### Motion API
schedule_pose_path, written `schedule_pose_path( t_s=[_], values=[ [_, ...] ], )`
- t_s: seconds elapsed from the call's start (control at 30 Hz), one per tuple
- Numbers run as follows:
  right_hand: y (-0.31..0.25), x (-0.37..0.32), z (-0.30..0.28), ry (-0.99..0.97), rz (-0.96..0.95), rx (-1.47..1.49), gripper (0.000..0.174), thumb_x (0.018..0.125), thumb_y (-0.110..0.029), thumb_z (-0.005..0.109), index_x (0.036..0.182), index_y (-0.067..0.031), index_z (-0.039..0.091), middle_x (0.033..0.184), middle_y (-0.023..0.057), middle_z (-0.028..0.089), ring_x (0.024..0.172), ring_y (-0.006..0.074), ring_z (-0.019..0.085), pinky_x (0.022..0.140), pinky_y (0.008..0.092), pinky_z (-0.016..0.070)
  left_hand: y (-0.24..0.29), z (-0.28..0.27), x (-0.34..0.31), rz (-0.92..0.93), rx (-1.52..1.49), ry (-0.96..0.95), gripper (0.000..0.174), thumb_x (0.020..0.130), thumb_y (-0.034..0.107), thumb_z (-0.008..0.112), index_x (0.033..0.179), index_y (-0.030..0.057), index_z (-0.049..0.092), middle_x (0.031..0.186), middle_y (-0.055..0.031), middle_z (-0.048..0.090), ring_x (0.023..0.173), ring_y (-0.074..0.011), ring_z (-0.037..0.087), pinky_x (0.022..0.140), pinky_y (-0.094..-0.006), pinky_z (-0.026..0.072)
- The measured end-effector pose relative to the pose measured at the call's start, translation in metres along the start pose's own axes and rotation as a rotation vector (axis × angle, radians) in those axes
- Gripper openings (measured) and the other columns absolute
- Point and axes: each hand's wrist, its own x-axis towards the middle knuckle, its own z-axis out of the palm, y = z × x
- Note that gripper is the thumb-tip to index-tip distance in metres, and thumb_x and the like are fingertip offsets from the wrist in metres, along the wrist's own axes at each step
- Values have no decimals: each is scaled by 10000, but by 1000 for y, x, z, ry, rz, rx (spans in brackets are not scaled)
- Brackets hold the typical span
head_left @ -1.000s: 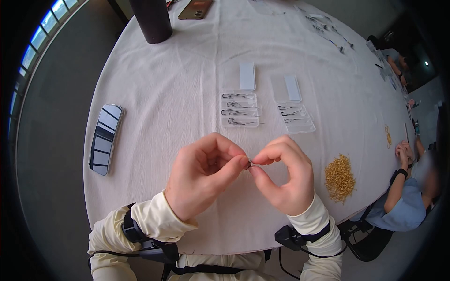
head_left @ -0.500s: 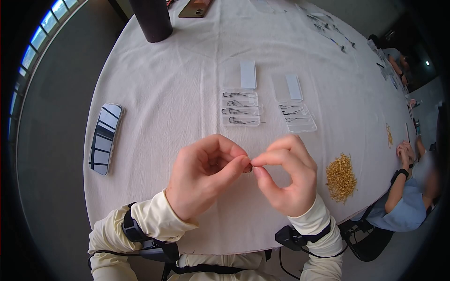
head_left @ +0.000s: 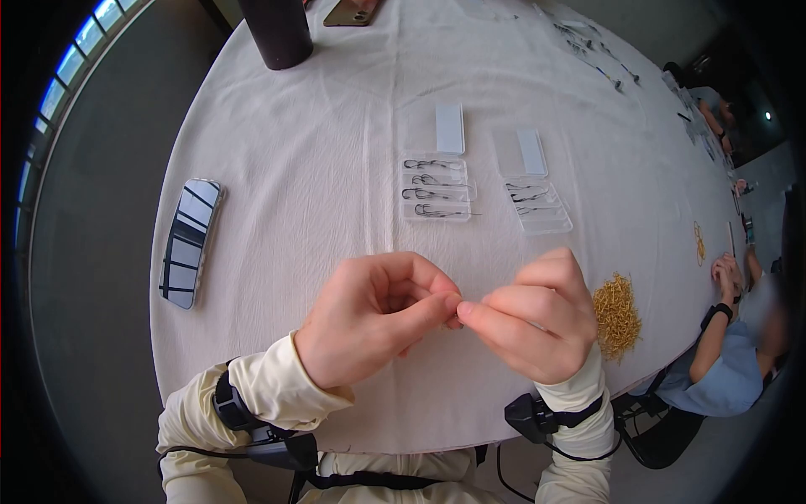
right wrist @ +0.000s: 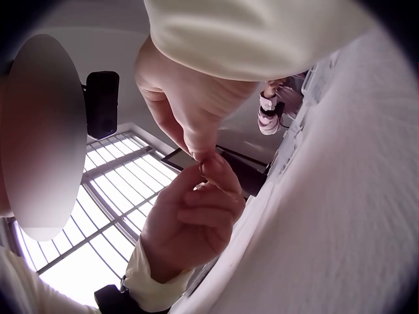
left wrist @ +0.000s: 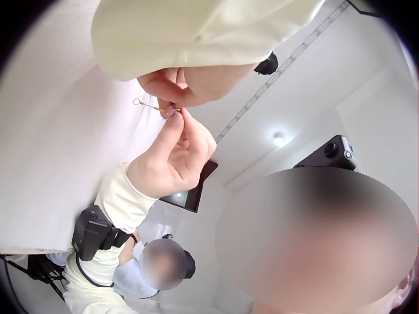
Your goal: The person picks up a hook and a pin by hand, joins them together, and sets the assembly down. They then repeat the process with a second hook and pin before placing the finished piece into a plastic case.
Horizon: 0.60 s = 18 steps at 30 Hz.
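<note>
My left hand [head_left: 378,315] pinches a thin piece of wire [left wrist: 149,105] between thumb and forefinger. In the left wrist view the wire has a small round ring at its end and a short gold-coloured stretch; its other end is hidden between the fingertips. The right hand [head_left: 537,323] meets the left fingertips from the right, its thumb and forefinger pressed together on the hidden end. Beyond the hands lie two clear, open-lidded boxes: the left box [head_left: 434,220] has several dark fishing hooks [head_left: 430,195] with short lines in its compartments, and the right box [head_left: 550,226] holds fewer.
A pile of small gold-coloured pieces [head_left: 617,317] lies right of my right hand. A phone [head_left: 192,244] rests at the left edge of the white tablecloth [head_left: 277,168]. A dark cup [head_left: 278,38] and another phone [head_left: 353,12] stand far back. Another person [head_left: 714,370] sits at the right.
The right hand has turned over, knuckles now upward, and its thumb and forefinger have closed in against the left fingertips. My left hand has shifted slightly right, still pinching.
</note>
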Motion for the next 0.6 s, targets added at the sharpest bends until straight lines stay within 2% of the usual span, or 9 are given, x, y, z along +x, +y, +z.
schedule_pose_path(
  t_s=[0.13,0.43,0.6],
  values=[
    [1,1,7,62,-1,9,283,567,-64,767,831,-69,666,796,-7,572,688,170,519,595,302,390,0,-1,0,-15,-32,-27,136,926,117,613,935,-19,608,818,-49,651,582,-49,527,494,-194,421],
    [0,-1,6,16,274,342,260,594,60,727,794,-65,617,784,36,544,693,194,543,588,298,437,0,-1,1,10,-45,-8,154,940,161,581,947,7,589,842,-31,651,610,-37,507,536,-187,424],
    [1,-1,6,29,388,386,214,637,70,699,789,-52,611,794,49,546,706,188,557,608,289,451,-2,0,0,135,-36,57,159,972,189,549,940,33,549,908,-77,657,628,-58,521,552,-210,440]
  ],
)
